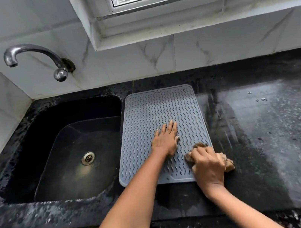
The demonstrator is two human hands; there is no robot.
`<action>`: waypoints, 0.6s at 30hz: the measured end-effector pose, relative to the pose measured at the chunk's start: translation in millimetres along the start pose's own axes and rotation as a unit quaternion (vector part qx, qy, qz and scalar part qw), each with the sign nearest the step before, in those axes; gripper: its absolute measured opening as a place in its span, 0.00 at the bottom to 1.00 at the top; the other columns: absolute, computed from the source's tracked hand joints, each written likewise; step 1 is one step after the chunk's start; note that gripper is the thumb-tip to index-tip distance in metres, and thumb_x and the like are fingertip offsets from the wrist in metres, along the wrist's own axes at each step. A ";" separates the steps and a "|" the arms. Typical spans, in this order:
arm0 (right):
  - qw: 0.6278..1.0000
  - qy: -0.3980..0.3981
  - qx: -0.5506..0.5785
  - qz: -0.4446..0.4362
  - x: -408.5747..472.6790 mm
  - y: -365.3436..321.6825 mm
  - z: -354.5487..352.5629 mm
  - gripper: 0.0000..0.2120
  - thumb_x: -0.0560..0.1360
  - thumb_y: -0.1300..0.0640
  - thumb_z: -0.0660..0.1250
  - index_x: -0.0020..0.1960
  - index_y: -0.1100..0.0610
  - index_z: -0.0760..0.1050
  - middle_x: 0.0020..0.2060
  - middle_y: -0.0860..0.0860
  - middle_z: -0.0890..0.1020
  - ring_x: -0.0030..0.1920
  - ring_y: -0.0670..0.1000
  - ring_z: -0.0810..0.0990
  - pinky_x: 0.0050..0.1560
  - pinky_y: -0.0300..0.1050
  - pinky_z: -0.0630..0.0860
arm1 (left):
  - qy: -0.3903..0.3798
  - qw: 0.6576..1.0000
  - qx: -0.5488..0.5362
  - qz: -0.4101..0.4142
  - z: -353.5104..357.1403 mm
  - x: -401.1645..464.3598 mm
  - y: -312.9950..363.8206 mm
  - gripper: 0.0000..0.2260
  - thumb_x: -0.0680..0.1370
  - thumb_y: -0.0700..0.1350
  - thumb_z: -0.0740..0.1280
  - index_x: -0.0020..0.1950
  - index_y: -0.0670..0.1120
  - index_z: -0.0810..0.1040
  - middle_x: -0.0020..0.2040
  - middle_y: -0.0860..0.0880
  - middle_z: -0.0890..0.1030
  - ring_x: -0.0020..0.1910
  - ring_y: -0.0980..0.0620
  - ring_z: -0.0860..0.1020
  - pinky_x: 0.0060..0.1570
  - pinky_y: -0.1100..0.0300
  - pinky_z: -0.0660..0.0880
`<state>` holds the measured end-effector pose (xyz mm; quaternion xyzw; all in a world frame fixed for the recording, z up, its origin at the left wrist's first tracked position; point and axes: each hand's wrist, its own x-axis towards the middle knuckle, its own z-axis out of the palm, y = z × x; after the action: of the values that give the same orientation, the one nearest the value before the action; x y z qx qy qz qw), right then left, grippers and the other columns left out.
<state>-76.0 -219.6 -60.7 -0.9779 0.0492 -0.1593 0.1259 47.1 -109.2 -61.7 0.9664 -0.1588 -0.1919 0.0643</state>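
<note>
A grey ribbed silicone mat (153, 111) lies flat on the black stone counter (266, 135), just right of the sink. My left hand (166, 138) presses down on the mat's lower middle with straight fingers. My right hand (207, 164) grips a brownish cloth (228, 163) at the mat's near right corner, partly on the mat and partly on the counter. Most of the cloth is hidden under my fingers.
A black sink (37, 130) with a metal drain (88, 158) sits to the left. A chrome tap (33, 53) juts from the tiled wall above it. The counter right of the mat looks wet and streaked. A window runs along the back wall.
</note>
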 end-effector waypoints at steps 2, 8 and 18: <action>1.000 0.005 0.005 -0.003 -12.0 4.2 2.7 0.08 0.59 0.68 0.70 0.27 0.57 0.74 0.28 0.53 0.80 0.32 0.58 0.78 0.30 0.47 0.71 | 0.002 1.000 -0.002 -0.001 1.9 -1.7 0.9 0.25 0.84 0.49 0.46 0.78 0.48 0.40 0.80 0.49 0.42 0.79 0.47 0.41 0.76 0.48 0.42; 0.996 0.065 0.039 -0.050 -21.7 8.6 -1.9 0.13 0.64 0.64 0.57 0.23 0.55 0.71 0.21 0.52 0.76 0.26 0.57 0.75 0.25 0.46 0.71 | 0.024 1.000 -0.011 0.004 7.3 0.0 -1.1 0.24 0.84 0.50 0.46 0.78 0.49 0.41 0.80 0.49 0.43 0.79 0.47 0.42 0.76 0.48 0.43; 0.989 0.022 0.146 0.022 81.0 6.5 -17.3 0.07 0.66 0.60 0.72 0.30 0.56 0.80 0.28 0.53 0.83 0.32 0.57 0.81 0.32 0.46 0.76 | 0.116 0.993 -0.021 0.007 -37.6 24.2 -8.2 0.17 0.82 0.52 0.55 0.69 0.52 0.72 0.69 0.49 0.73 0.67 0.47 0.70 0.62 0.48 0.67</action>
<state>-5.5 -240.9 -22.3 -0.9442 0.0492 -0.1832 0.2694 85.4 -107.1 -37.2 0.9793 -0.1531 -0.0813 0.1042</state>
